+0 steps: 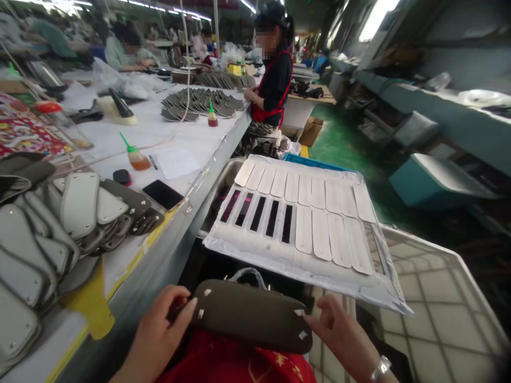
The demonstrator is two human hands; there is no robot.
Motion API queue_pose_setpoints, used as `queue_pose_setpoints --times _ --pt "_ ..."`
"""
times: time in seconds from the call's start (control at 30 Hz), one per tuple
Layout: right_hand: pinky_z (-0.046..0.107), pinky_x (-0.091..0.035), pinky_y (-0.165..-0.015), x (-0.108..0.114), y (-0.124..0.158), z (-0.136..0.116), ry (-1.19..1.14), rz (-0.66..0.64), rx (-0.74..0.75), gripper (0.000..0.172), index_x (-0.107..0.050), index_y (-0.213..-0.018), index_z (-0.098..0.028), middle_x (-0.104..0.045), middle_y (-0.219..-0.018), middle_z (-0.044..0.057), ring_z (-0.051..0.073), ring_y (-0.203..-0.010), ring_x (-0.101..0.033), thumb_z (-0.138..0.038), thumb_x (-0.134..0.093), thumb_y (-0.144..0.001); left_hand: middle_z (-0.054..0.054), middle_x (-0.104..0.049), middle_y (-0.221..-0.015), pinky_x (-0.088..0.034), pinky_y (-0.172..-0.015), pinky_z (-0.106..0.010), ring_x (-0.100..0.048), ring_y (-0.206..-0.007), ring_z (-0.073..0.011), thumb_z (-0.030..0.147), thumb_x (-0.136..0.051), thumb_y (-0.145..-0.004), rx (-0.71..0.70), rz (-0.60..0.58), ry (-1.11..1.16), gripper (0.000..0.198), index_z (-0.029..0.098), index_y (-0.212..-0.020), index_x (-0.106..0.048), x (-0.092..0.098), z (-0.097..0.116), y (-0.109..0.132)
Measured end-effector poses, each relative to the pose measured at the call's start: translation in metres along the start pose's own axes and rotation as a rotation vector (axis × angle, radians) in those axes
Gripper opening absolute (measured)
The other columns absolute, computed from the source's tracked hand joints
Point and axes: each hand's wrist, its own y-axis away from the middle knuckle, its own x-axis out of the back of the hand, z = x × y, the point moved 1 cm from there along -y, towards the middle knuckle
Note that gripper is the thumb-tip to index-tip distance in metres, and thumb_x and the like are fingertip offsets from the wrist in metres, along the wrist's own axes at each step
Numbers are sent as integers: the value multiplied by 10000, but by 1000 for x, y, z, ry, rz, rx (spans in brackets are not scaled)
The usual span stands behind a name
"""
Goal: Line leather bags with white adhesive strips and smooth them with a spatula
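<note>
A long olive-brown panel point(251, 316) with rounded ends lies across my lap, over red cloth point(231, 361). Small shiny metal tabs stand out in pairs near both its ends. My left hand point(163, 324) grips the panel's left end, thumb in front, with some fingers out of sight behind. At the right end, my right hand point(335, 324) has its fingers curled and a digit against the upper metal tab. A loop wrapped in clear plastic point(249, 274) shows behind the panel's top edge.
A white board point(255, 242) bearing pale oblong pieces point(319, 234) and dark slots lies ahead. On the left table point(167, 159) are stacked grey pieces point(80, 205), a phone point(163, 194) and a glue bottle point(139, 159). A co-worker in a red apron point(275, 90) stands beyond.
</note>
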Motion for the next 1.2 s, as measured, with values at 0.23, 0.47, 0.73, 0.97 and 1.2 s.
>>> queue_pose_setpoints --times 0.23,0.47,0.73,0.97,1.2 --pt "477 -338 -1005 -56 -5 -117 304 -53 727 877 -375 -1326 -158 -454 -1327 148 320 -1207 -414 -634 -621 -632 48 -462 -597 -370 -533 -217 -450 -578 -131 521 -495 -793 298 -384 292 342 193 -697 -507 8 -26 -21" --pt "474 -246 -1060 -107 -19 -146 320 -204 810 945 -350 -1353 -116 -405 -1374 146 303 -1251 -353 -728 -518 -653 51 -505 -560 -368 -511 -219 -468 -527 -120 474 -549 -760 287 -422 305 321 185 -625 -515 3 -25 -36" --pt "460 -290 -1018 -102 -17 -154 305 -202 732 847 -398 -1310 -141 -447 -1333 138 298 -1199 -402 -605 -621 -636 83 -443 -449 -292 -359 -186 -384 -364 -79 492 -557 -740 422 -526 420 335 182 -633 -487 -1 -33 -42" --pt "450 -307 -1001 -105 -18 -153 318 -182 759 856 -392 -1310 -135 -470 -1301 148 297 -1182 -415 -597 -635 -632 86 -444 -433 -301 -347 -185 -396 -351 -84 499 -555 -743 424 -505 427 337 186 -643 -481 -2 -35 -41" --pt "458 -322 -985 -106 -17 -153 337 -188 752 856 -400 -1301 -132 -469 -1301 147 300 -1175 -418 -610 -630 -629 73 -464 -483 -313 -413 -195 -427 -405 -88 443 -543 -761 279 -491 314 287 193 -629 -489 6 -30 -44"
